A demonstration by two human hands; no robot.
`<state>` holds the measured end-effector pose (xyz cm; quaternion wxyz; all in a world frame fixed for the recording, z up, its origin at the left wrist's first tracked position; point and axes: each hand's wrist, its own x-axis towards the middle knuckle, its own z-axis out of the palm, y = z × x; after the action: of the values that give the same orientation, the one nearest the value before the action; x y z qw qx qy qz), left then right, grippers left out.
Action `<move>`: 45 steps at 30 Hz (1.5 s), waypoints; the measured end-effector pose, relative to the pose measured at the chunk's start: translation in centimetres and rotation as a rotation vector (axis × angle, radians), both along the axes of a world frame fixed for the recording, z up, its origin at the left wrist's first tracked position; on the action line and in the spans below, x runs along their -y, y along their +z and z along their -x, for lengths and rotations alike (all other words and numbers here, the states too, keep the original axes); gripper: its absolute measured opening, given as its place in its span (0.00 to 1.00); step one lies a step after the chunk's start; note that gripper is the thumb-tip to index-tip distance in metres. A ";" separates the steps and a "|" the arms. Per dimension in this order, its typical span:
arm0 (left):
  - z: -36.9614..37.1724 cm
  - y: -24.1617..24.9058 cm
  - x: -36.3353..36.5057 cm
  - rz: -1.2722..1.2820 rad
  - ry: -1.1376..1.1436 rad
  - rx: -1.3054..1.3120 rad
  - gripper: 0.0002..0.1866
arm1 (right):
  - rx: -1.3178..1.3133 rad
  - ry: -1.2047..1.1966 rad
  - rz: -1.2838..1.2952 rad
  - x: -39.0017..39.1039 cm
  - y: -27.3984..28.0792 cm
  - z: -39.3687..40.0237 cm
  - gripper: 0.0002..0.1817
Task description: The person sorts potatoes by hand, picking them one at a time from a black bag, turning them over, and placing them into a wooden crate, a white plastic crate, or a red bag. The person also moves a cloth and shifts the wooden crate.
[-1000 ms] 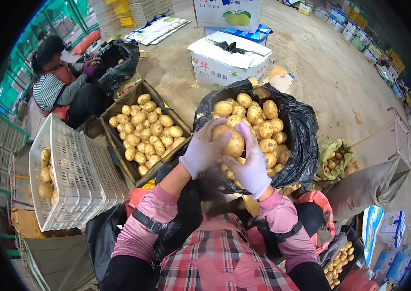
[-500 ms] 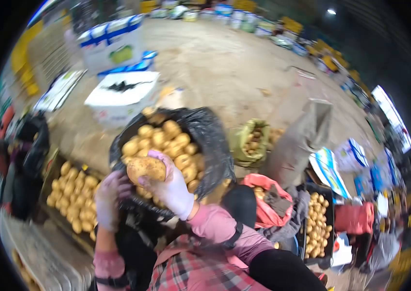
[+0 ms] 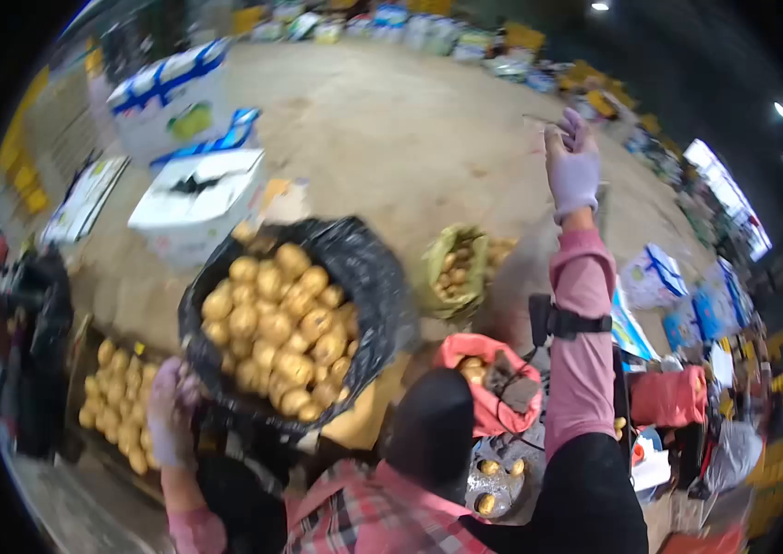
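Note:
My right hand (image 3: 573, 174), in a pale glove, is stretched far out to the upper right, above a grey upright sack (image 3: 525, 277). Its fingers are loosely bent with the thumb apart, and no potato shows in it. At the left side of a black plastic bag (image 3: 377, 277), my gloved left hand (image 3: 172, 397) is held low with its fingers bent right at the bag's edge; blur hides what they grip, if anything. Potatoes (image 3: 276, 328) fill the bag, which stands open in front of my knees.
A crate of potatoes (image 3: 119, 406) lies to the left. White cartons (image 3: 193, 208) stand beyond it. Rightward are a green sack of potatoes (image 3: 456, 272), a red bag (image 3: 479, 411) and a tub with a few potatoes (image 3: 502, 480). A person in dark clothing (image 3: 40, 342) is at far left.
My right hand has swung from over the black bag far to the upper right, and the large potato it held no longer shows. My left hand has moved down and left.

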<state>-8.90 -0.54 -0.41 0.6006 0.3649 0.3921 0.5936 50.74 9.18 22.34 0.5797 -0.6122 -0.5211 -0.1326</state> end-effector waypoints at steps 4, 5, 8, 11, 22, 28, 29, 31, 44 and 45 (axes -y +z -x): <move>-0.4 -0.6 0.0 0.037 0.050 -0.245 0.21 | -0.161 0.636 0.331 -3.6 -11.5 12.7 0.21; -0.5 -0.5 0.1 0.068 0.055 -0.244 0.22 | -0.139 0.744 0.419 -3.3 -12.4 16.0 0.21; -0.9 0.1 0.5 0.123 0.076 -0.205 0.24 | 0.195 0.976 0.847 -2.8 -14.2 25.7 0.24; -0.7 0.8 1.1 0.149 0.111 -0.105 0.23 | 0.354 1.009 0.982 -5.7 -20.6 31.9 0.25; 1.3 2.4 1.1 0.192 0.139 -0.046 0.21 | 0.785 0.588 1.145 -9.2 -37.4 44.5 0.37; 2.5 1.9 0.6 0.199 0.166 0.010 0.22 | 0.374 0.810 1.120 -10.7 -35.8 45.1 0.36; 2.9 2.0 0.7 0.187 0.167 0.016 0.23 | 0.230 0.906 1.080 -10.3 -34.9 45.0 0.37; 3.0 1.9 1.5 0.200 0.193 0.027 0.23 | -0.079 1.221 1.074 -7.5 -31.0 45.1 0.42; 1.3 0.3 2.0 0.008 -0.106 0.060 0.25 | 0.324 1.001 0.356 7.8 -18.7 44.4 0.35; 1.0 0.2 1.8 0.159 -0.170 0.357 0.26 | 0.320 0.973 0.313 8.1 -18.5 44.3 0.32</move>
<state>-9.86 -2.35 -0.21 0.7355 0.2370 0.2928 0.5631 6.47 1.06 3.81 0.3892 -0.3511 -0.8402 0.1390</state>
